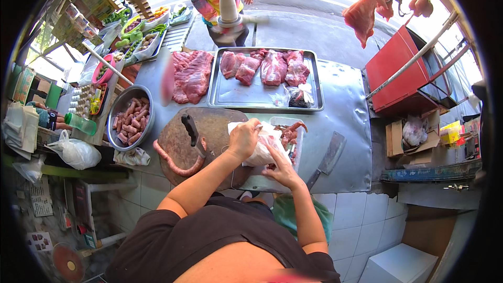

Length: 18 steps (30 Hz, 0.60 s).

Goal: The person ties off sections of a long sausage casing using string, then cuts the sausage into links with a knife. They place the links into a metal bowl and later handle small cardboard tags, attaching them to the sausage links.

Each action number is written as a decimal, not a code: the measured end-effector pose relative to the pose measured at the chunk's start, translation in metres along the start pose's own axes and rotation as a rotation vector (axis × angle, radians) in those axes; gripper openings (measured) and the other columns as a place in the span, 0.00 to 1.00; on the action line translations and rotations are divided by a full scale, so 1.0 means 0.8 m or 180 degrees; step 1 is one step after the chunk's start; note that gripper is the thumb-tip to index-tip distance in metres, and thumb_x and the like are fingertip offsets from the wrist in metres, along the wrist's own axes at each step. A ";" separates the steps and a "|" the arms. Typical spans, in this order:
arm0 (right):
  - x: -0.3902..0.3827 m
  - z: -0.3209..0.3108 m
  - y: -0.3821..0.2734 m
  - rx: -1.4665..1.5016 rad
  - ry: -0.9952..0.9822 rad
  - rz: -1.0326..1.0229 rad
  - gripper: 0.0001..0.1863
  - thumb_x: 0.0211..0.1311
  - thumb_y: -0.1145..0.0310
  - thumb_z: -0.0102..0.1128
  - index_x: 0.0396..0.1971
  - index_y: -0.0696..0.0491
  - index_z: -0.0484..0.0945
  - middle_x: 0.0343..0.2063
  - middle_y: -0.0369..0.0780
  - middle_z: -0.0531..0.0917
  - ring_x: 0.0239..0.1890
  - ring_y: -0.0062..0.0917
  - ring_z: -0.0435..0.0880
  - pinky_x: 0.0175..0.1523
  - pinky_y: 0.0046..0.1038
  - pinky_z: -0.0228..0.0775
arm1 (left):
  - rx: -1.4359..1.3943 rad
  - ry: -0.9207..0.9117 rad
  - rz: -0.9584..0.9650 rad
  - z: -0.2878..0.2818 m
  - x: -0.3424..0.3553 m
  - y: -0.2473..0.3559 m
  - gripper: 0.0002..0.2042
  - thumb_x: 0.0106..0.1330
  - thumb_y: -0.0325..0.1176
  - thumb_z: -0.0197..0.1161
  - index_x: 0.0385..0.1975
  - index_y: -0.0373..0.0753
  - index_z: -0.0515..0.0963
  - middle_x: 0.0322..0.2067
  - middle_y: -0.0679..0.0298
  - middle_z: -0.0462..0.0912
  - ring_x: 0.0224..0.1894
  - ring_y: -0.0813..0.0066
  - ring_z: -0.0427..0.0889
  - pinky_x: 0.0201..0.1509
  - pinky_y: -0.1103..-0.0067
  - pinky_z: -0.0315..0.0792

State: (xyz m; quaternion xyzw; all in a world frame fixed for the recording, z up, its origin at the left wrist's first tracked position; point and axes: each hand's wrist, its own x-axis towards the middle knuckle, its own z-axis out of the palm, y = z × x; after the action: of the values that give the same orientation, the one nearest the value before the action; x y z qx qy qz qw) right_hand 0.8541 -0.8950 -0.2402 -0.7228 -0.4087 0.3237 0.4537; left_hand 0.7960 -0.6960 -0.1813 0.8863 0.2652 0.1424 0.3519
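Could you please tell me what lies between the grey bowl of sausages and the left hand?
In the head view, the round chopping board lies between them, bearing a black-handled knife and a long, curved sausage.

Surface: tray at back, meat cuts in it, meat slab left of it. Front: chopping board, knife and sausage on it; basin left, container right, cleaver rightmost.

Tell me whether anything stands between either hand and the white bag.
Nothing visible does: the left hand holds the white bag and the right hand touches its right side. The black-handled knife is off to the left, clear of both.
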 end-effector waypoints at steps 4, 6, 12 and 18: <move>-0.024 -0.009 0.018 -0.0463 0.0207 0.0194 0.28 0.58 0.77 0.62 0.62 0.52 0.73 0.60 0.47 0.74 0.55 0.38 0.81 0.53 0.35 0.78 | -0.0186 0.0217 0.0215 0.006 -0.009 0.008 0.06 0.67 0.31 0.63 0.40 0.40 0.80 0.29 0.51 0.84 0.35 0.48 0.84 0.38 0.62 0.75; -0.022 -0.011 0.034 -0.1275 0.0523 -0.0043 0.24 0.57 0.80 0.59 0.56 0.54 0.77 0.54 0.48 0.79 0.53 0.39 0.82 0.52 0.34 0.78 | -0.0164 0.0237 0.0344 0.009 -0.016 0.011 0.06 0.67 0.31 0.62 0.41 0.41 0.79 0.28 0.51 0.84 0.34 0.48 0.84 0.37 0.62 0.75; -0.015 -0.050 0.028 -0.0732 0.1310 -0.0039 0.22 0.55 0.83 0.56 0.52 0.56 0.80 0.48 0.48 0.84 0.42 0.39 0.86 0.46 0.35 0.77 | -0.0390 0.0250 0.0528 0.002 -0.035 0.023 0.06 0.66 0.31 0.61 0.41 0.44 0.77 0.25 0.54 0.83 0.32 0.52 0.85 0.34 0.64 0.75; 0.001 -0.029 -0.090 0.0343 0.1799 -0.0407 0.23 0.56 0.85 0.58 0.54 0.57 0.81 0.44 0.45 0.88 0.47 0.27 0.86 0.51 0.26 0.75 | -0.0881 -0.0283 0.1444 -0.010 -0.068 0.068 0.07 0.63 0.27 0.60 0.41 0.42 0.76 0.29 0.53 0.83 0.33 0.51 0.84 0.35 0.65 0.76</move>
State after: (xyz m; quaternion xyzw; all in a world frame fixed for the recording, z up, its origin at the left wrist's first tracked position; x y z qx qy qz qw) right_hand 0.8526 -0.8855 -0.1649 -0.7318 -0.2931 0.1015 0.6068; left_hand 0.7682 -0.7560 -0.1412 0.8719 0.0220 0.2135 0.4401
